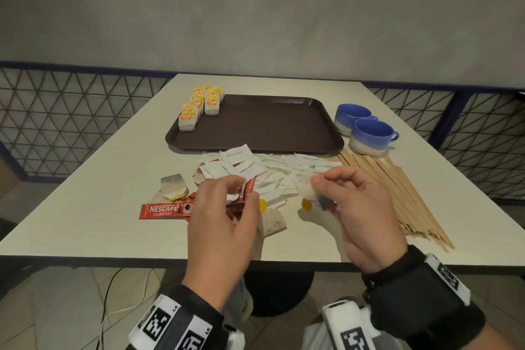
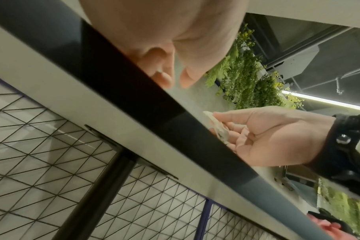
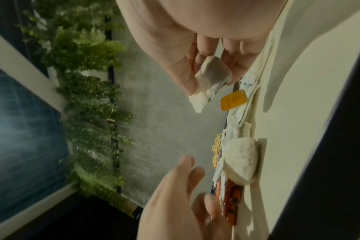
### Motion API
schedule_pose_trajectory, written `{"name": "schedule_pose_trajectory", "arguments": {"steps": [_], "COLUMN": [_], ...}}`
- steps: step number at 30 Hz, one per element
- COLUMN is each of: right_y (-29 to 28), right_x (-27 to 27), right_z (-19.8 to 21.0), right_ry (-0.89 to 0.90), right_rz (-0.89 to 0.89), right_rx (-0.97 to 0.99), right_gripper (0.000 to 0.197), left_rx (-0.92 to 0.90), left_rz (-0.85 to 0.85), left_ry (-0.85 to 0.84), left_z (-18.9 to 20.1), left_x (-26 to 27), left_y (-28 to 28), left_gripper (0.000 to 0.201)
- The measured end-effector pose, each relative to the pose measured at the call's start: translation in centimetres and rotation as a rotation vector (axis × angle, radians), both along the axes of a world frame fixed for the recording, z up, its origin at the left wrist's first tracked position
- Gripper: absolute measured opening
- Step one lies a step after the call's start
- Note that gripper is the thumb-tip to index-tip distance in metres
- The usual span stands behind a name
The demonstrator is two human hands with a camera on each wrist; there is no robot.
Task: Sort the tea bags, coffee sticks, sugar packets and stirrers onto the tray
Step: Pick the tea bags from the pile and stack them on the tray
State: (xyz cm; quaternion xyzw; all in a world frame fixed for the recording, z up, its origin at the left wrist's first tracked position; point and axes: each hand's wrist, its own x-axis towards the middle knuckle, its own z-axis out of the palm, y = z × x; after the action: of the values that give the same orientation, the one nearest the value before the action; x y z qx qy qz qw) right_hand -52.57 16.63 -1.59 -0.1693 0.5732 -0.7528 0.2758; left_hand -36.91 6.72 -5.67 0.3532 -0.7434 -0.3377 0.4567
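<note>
My right hand (image 1: 321,185) pinches a tea bag (image 1: 309,193) above the table, and its yellow tag (image 3: 233,100) dangles below. The left hand (image 1: 241,190) hovers with loosely curled fingers over red coffee sticks (image 1: 162,211) and holds nothing that I can see. A loose tea bag (image 1: 271,221) lies just right of it, another tea bag (image 1: 174,186) to the left. White sugar packets (image 1: 255,167) are heaped in front of the brown tray (image 1: 270,128). Several tea bags (image 1: 199,108) stand in rows in the tray's far left corner. Wooden stirrers (image 1: 397,187) lie to the right.
Two blue cups (image 1: 369,133) stand right of the tray, just behind the stirrers. The table's near edge (image 1: 113,257) runs under my wrists. Wire-mesh railing (image 1: 56,122) borders both sides of the table.
</note>
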Motion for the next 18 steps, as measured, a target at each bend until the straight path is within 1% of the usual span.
{"name": "schedule_pose_trajectory", "arguments": {"steps": [1, 3, 5, 6, 8, 9, 10, 11, 13, 15, 17, 18], "right_y": [-0.1, -0.3, -0.3, -0.3, 0.0, 0.3, 0.6, 1.0, 1.6, 2.0, 1.9, 1.8], "right_x": [0.4, 1.3, 2.3, 2.8, 3.6, 3.9, 4.0, 4.1, 3.8, 3.3, 2.7, 2.5], "right_z": [0.2, 0.4, 0.7, 0.8, 1.0, 1.2, 1.3, 1.4, 1.5, 1.5, 1.4, 1.4], "right_ry": [0.034, 0.131, 0.307, 0.404, 0.588, 0.659, 0.691, 0.680, 0.570, 0.513, 0.512, 0.497], "right_rz": [-0.009, -0.014, 0.016, 0.049, 0.107, 0.135, 0.174, 0.227, 0.299, 0.240, 0.163, 0.177], "right_rx": [-0.023, -0.059, -0.044, -0.024, 0.033, 0.055, 0.056, 0.033, -0.041, -0.098, -0.076, -0.048], "right_gripper": [0.023, 0.020, 0.013, 0.011, 0.015, 0.021, 0.028, 0.033, 0.041, 0.041, 0.036, 0.033], "left_rx": [0.049, 0.253, 0.522, 0.604, 0.609, 0.595, 0.595, 0.601, 0.597, 0.614, 0.661, 0.677], "left_rz": [-0.062, -0.229, -0.393, -0.450, -0.497, -0.496, -0.488, -0.473, -0.455, -0.450, -0.463, -0.483], "left_ry": [0.018, 0.083, 0.165, 0.205, 0.240, 0.261, 0.285, 0.299, 0.284, 0.261, 0.266, 0.270], "left_z": [0.2, 1.0, 2.4, 2.9, 3.6, 3.8, 3.9, 4.0, 4.0, 4.0, 4.2, 4.4], "left_x": [0.1, -0.1, -0.6, -0.7, -0.8, -0.7, -0.6, -0.4, 0.0, 0.3, 0.6, 0.7], "left_y": [0.1, 0.5, 1.2, 1.3, 1.2, 1.1, 0.9, 0.7, 0.5, 0.5, 0.6, 0.7], "left_gripper": [0.007, 0.018, 0.031, 0.034, 0.032, 0.029, 0.024, 0.020, 0.015, 0.017, 0.024, 0.027]}}
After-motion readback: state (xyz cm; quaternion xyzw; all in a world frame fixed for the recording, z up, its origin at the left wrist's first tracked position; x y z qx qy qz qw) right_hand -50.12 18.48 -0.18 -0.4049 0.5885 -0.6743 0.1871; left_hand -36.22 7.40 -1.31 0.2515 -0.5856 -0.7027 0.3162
